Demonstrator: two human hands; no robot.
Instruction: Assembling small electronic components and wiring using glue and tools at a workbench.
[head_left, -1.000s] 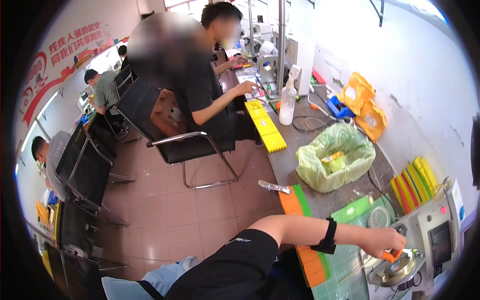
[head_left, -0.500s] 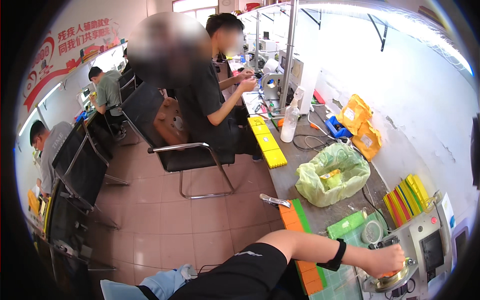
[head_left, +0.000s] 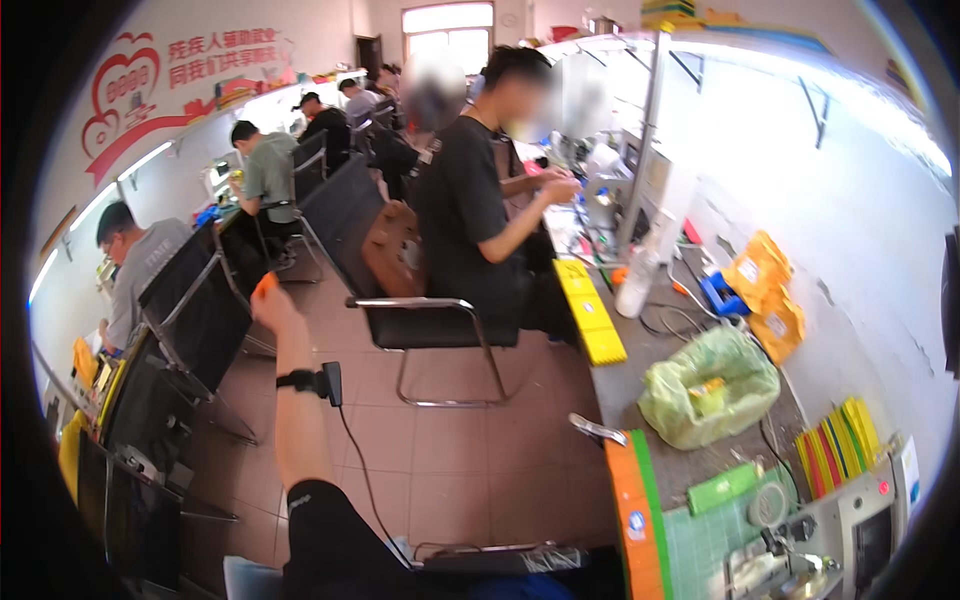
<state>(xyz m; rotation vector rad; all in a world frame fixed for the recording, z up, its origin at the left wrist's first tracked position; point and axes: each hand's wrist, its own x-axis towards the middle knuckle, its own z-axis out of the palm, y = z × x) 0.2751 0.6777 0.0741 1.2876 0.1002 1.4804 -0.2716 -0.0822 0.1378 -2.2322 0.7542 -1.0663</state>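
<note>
My left arm, in a black sleeve with a black wristband and cable, reaches up and away at the left of the view. At its end, my left hand [head_left: 272,312] is closed on a small orange piece [head_left: 265,285]; blur hides the piece's exact kind. The hand is up in the air over the aisle, near the back of a black mesh chair [head_left: 195,320]. To the right, a bench machine [head_left: 848,515] with a dark screen and red button stands with its metal fixture [head_left: 790,572], no hand on it. My right hand is out of view.
A bag-lined bin [head_left: 710,400], orange and green strips [head_left: 628,500], a green mat [head_left: 690,545] and colored trays [head_left: 840,445] occupy the right bench. A co-worker [head_left: 470,210] sits beyond, hands over the bench. Other people sit along the left wall.
My left hand has left the machine's fixture and swung far left over the aisle, carrying the small orange piece. The view has shifted, so the bench appears further right.
</note>
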